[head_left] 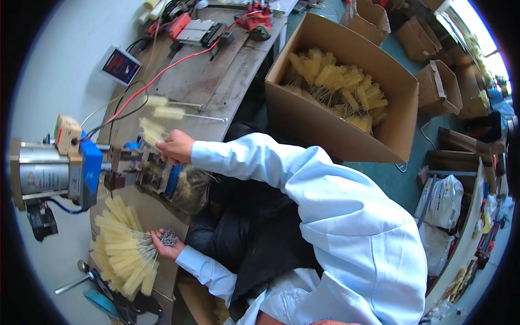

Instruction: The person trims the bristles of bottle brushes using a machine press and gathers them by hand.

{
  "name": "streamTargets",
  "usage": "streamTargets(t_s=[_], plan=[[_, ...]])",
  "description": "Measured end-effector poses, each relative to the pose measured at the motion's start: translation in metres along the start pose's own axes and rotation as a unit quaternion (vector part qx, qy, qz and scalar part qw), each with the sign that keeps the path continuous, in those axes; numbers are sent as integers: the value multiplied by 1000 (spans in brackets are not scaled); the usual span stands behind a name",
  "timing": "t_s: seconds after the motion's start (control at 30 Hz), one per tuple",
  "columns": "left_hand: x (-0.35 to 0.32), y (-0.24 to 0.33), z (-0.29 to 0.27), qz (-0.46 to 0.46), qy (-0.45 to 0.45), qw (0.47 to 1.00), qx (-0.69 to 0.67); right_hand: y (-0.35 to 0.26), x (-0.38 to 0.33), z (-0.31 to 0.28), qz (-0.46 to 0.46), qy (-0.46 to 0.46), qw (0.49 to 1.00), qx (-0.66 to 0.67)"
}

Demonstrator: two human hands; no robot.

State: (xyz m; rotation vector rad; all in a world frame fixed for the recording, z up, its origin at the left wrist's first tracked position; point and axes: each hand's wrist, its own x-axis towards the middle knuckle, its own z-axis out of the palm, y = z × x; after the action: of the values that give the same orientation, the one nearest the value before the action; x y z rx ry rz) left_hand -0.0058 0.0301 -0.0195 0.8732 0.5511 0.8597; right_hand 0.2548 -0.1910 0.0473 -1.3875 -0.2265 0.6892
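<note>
Left hand clenched on wire stems of fanned yellow brush bundle, kept ready on worktop. Right hand pinches one brush at clamp machine, bristles outward.

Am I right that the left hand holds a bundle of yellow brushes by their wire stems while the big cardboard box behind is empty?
Not quite. The head view shows the cardboard box is not empty: it holds a heap of the same yellow brushes. The rest stands: the left hand grips a bundle of yellow brushes by their wire stems.
</note>
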Motion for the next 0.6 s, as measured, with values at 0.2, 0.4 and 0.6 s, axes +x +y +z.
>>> streamTargets(t_s=[0.2, 0.4, 0.6], plan=[[3, 5, 3, 16, 16, 1000, 15, -36, 24, -18, -72, 147, 924, -345], [-30, 14, -9, 6, 68, 991, 114, 0, -33, 44, -261, 93, 934, -227], [-119, 13, 85, -34, 56, 996, 55, 33, -71, 96, -120, -162, 976, -83]])
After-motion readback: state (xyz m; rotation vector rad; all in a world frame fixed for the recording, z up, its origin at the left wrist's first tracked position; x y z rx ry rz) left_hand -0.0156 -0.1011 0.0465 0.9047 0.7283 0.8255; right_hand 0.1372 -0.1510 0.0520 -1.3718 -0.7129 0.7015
